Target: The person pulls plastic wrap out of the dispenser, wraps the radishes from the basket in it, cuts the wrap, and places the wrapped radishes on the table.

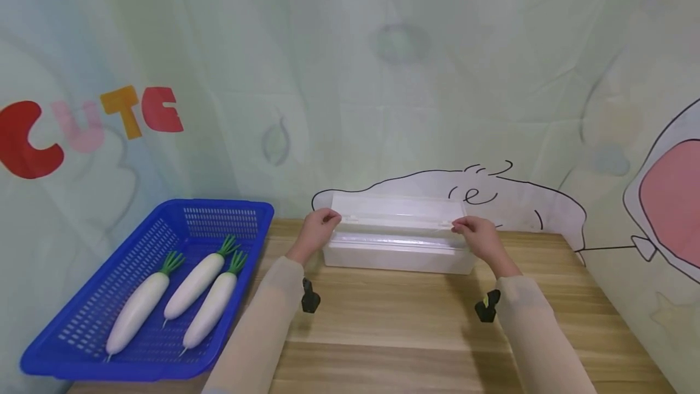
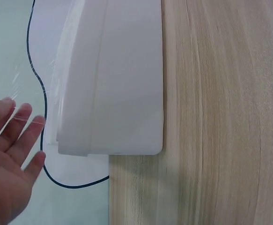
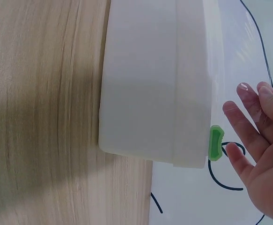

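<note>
A long white dispenser box (image 1: 396, 258) stands near the back of the wooden table, with a pale raised lid (image 1: 399, 204) behind it. Clear plastic wrap (image 1: 396, 225) stretches above the box between both hands. My left hand (image 1: 316, 233) pinches its left end between thumb and finger. At the other end, my right hand (image 1: 483, 239) pinches the wrap likewise. The right wrist view shows a small green slider (image 3: 215, 143) at the box's edge, beside the fingers. Thin film glints by the left fingertips (image 2: 35, 123); most of it is too transparent to trace.
Left on the table, a blue plastic basket (image 1: 38, 345) holds three white radishes (image 1: 139, 312) with green tops. A printed curtain (image 1: 350, 108) hangs behind the table and along its sides. Small black devices (image 1: 310, 297) sit at both wrists.
</note>
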The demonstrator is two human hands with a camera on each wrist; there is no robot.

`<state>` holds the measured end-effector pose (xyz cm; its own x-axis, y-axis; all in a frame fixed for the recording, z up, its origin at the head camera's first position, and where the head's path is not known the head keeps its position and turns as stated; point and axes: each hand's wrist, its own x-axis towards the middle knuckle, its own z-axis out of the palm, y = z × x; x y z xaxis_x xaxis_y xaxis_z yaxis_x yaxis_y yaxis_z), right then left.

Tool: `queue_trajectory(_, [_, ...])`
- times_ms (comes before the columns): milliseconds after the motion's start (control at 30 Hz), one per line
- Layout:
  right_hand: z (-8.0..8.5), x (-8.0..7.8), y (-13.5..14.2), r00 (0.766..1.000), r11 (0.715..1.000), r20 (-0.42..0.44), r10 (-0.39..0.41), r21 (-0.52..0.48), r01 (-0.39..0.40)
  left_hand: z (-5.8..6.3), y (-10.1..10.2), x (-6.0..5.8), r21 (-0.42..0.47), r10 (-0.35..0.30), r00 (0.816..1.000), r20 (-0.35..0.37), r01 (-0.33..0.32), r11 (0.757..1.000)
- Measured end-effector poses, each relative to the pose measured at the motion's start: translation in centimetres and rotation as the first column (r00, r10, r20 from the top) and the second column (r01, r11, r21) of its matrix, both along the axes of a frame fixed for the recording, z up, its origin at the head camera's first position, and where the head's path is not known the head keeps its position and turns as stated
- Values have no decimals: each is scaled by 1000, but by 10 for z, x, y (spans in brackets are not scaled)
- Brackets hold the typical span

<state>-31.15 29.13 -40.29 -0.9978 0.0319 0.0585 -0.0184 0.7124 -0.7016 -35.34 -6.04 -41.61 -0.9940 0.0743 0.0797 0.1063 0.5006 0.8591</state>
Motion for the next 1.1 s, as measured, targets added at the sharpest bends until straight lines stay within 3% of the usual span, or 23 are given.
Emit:
queue_trajectory(333, [7,0,-1,999,998,36,1,-60,1,7,-2,3,88,-5,1000,27,2,996])
queue_trajectory(1100, [15,8,4,999,996,5,33,-81,-33,18,-2,12,124,-44,999,-24,47,991])
